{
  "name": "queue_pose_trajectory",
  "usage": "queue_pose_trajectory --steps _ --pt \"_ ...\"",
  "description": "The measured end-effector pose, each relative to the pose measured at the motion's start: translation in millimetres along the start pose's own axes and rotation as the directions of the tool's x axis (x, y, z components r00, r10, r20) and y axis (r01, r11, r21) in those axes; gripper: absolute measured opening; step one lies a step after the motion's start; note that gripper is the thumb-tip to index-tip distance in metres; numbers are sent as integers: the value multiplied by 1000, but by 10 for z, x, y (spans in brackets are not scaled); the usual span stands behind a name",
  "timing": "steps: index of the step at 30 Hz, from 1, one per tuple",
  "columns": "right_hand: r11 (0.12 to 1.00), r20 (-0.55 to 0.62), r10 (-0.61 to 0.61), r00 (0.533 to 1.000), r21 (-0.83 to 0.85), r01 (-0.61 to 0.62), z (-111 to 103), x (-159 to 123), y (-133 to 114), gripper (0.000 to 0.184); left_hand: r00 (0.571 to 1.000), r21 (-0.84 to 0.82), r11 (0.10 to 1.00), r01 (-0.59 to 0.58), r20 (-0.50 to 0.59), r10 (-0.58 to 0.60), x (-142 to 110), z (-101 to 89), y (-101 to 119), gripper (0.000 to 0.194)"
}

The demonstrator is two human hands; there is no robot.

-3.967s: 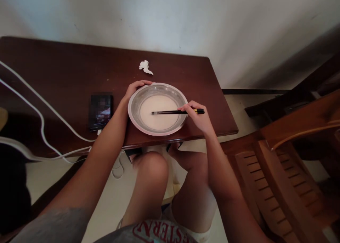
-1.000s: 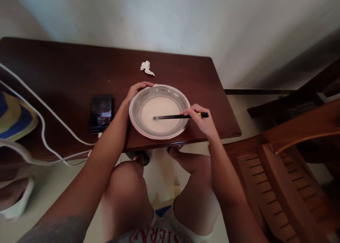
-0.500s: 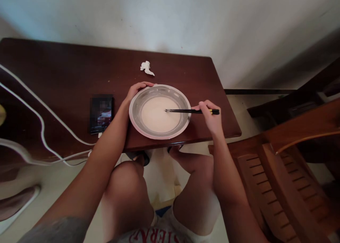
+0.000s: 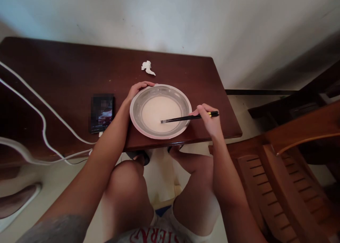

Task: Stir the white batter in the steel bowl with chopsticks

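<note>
- I see the right hand (image 4: 209,119) grasping two black chopsticks (image 4: 183,118) near their thick ends, where a yellow band shows.
- Their long axis runs nearly sideways from that hand, the thin ends pointing left and slightly back toward the person; whitish smears mark the tips.
- Those tips sit at the pale liquid, left of the right hand; whether they dip below its surface I can't tell.
- One round metal bowl (image 4: 134,119) stands upright between the hands, silvery inside, with a wide, pale rim.
- The left hand (image 4: 138,89) holds the bowl, fingers curled along its far-left rim, thumb hidden.
- Smooth, off-white liquid (image 4: 159,108) covers the bowl's bottom, right of the left hand.
- On the dark brown tabletop (image 4: 186,69), one crumpled white tissue (image 4: 148,68) lies beyond the left hand; one phone (image 4: 102,112) lies left of it.
</note>
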State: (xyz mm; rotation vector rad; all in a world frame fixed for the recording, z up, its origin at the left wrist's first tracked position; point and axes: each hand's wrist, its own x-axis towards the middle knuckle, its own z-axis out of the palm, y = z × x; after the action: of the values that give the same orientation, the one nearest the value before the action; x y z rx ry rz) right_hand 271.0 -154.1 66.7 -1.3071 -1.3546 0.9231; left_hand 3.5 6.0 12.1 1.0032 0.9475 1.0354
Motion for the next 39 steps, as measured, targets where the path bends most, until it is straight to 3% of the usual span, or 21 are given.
queue_pose_trajectory --steps 2,3,7,9,12,14,19,21,24,30,36,39 --pt "999 128 -17 992 -42 22 32 -3 -7 25 1000 13 1000 -4 -5 4 3 -1 0 22" --pt "997 132 -35 991 -69 45 39 0 -7 23 1000 11 1000 -5 -2 5 5 -3 -1 22" --pt "998 -88 -42 995 -56 37 3 5 -3 28 1000 -17 1000 5 20 -5 11 -12 -6 23" --pt "1000 -114 -15 993 -24 12 -6 -6 -7 33 999 -32 999 9 32 -8 9 -13 -7 23" --pt "999 61 -21 998 -29 23 29 -17 -20 29 998 -42 999 -17 54 19 8 -17 -12 23" --pt "993 112 -61 992 -98 72 45 -10 -24 24 998 -36 999 -30 56 32 13 -24 -20 23" --pt "998 -138 -35 990 -48 29 10 -3 -13 33 998 -14 1000 -25 49 26 39 -45 -41 22" --pt "1000 -78 -19 997 -13 18 31 -12 -14 34 999 -6 1000 -20 45 20 41 -43 -41 22" --pt "998 103 -35 994 -48 40 78 -14 -27 24 999 -11 1000 -4 44 4 24 -27 -28 22" --pt "998 -98 -30 995 -52 25 -8 -26 -51 32 1000 -1 1000 7 23 -7 2 -5 -3 24" --pt "997 117 -40 992 -62 47 56 -30 -36 23 999 -27 1000 2 34 -1 28 -25 -26 22" --pt "994 -27 -62 998 -91 59 34 -5 -12 26 1000 -27 1000 4 17 -3 36 -23 -30 23"
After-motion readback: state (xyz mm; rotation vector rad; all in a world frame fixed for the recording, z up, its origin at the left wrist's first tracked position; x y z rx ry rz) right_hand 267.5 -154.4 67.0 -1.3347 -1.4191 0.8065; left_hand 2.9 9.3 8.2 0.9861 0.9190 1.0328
